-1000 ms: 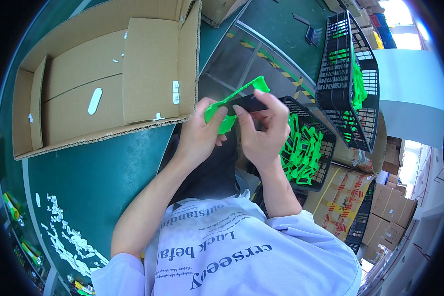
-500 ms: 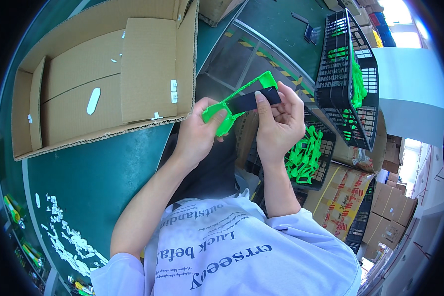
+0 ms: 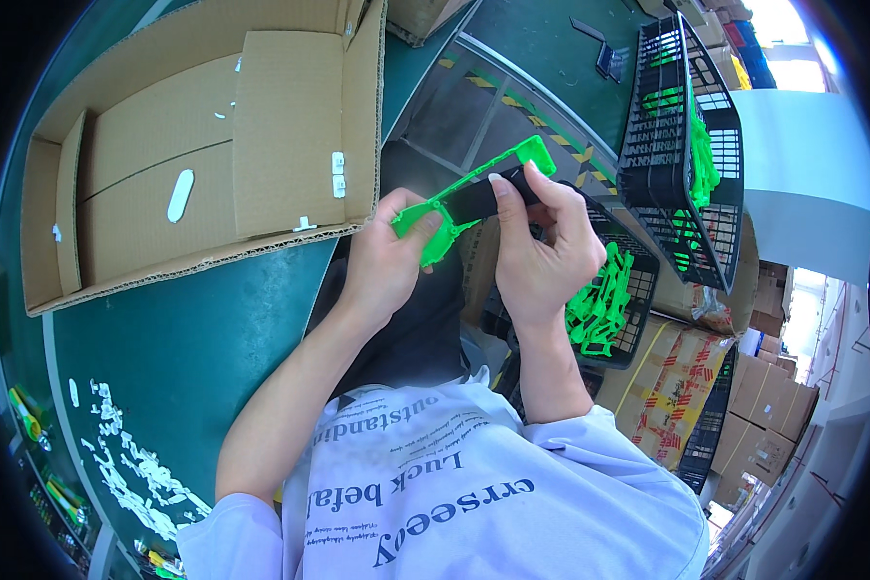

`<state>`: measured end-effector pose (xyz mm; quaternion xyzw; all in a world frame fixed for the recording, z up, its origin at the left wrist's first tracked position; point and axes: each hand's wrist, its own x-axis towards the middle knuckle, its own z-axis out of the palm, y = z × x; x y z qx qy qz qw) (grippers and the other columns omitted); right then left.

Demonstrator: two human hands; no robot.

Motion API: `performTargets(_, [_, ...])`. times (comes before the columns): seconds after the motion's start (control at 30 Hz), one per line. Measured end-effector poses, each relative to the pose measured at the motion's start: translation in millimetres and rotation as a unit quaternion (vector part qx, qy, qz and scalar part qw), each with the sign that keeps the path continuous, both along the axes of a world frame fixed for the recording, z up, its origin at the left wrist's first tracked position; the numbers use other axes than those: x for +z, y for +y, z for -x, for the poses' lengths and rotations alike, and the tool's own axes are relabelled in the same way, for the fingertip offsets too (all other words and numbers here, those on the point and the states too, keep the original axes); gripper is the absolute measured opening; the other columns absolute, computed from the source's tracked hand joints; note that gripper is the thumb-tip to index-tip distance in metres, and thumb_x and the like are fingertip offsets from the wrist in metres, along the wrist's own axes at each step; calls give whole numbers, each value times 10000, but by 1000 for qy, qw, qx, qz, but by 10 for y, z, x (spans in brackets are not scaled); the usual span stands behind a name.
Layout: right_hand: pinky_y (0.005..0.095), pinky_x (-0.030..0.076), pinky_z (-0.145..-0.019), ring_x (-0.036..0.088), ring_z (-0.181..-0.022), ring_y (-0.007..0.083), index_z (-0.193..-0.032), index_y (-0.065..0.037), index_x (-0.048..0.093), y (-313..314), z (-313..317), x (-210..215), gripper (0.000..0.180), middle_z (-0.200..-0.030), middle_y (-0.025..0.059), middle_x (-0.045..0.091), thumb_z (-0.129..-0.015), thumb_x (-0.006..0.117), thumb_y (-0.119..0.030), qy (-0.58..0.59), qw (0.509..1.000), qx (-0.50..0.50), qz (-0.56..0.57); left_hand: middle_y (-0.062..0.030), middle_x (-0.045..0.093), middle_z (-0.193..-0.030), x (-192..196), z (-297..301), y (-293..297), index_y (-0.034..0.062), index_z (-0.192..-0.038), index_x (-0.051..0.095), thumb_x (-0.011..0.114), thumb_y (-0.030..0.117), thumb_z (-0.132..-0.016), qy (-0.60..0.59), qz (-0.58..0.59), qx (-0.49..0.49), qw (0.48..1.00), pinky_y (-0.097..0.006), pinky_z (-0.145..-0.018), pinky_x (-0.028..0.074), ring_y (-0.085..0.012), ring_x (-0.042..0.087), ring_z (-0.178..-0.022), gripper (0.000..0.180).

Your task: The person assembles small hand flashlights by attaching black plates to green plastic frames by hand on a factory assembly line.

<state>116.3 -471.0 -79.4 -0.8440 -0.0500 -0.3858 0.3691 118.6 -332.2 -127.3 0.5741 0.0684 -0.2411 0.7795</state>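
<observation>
My left hand (image 3: 382, 251) is closed round the wide end of a bright green plastic frame (image 3: 423, 230), thumb pressed on top. From there a thin green arm runs up and right to a small flat end piece. A black flat strip (image 3: 471, 200) lies along the frame's inner side. My right hand (image 3: 548, 242) pinches the strip's far end between thumb and fingers, and its fingertips touch the frame's end piece. The strip's right end is partly hidden by the fingers. Both hands are held in front of my body, above my lap.
At the left, an open cardboard box (image 3: 290, 126) on the green table (image 3: 184, 358) holds a few white pieces. Small white parts (image 3: 135, 464) lie scattered nearer me. Black crates (image 3: 681, 155) with green frames stand at the right, one lower crate (image 3: 638, 309) beside my right forearm.
My right hand has shifted its grip on the black strip, the fingers curling in closer to the frame's end piece. My left hand keeps its hold on the green frame.
</observation>
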Motion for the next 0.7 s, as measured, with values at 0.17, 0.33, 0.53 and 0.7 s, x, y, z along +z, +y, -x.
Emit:
performTargets(0.17, [213, 399, -475, 511, -509, 62, -987, 28, 683, -56, 13, -21, 264, -635, 50, 607, -763, 809, -29, 45, 997, -55, 21, -47, 640, -755, -18, 23, -5, 59, -898, 561, 607, 178, -971, -4, -2, 13, 1000, -227, -537, 439, -83, 580, -631, 146])
performTargets(0.33, [209, 332, -486, 398, -522, 12, -1014, 28, 683, -224, 90, -251, 242, -561, -20, 483, -827, 775, -96, 156, 979, -84, -99, -5, 572, -750, -39, 48, -6, 50, -888, 573, 618, 102, -940, -34, 15, 33, 999, -241, -554, 426, -71, 529, -658, 86])
performTargets(0.53, [227, 393, -487, 491, -525, 67, -963, 2, 699, -452, 77, -59, 188, -696, 45, 614, -816, 773, -88, 134, 989, -49, 37, 3, 557, -734, -54, 20, -8, 40, -874, 582, 604, 55, -933, -30, 21, 15, 999, -229, -555, 390, -60, 506, -659, 65])
performTargets(0.7, [265, 428, -486, 506, -543, 107, -920, -21, 717, -630, 14, 341, 299, -882, 65, 635, -701, 854, -171, 246, 963, -34, 104, -7, 573, -737, -64, 23, 48, 25, -877, 594, 613, 53, -928, -66, 28, -24, 997, -234, -535, 402, -68, 515, -633, 61])
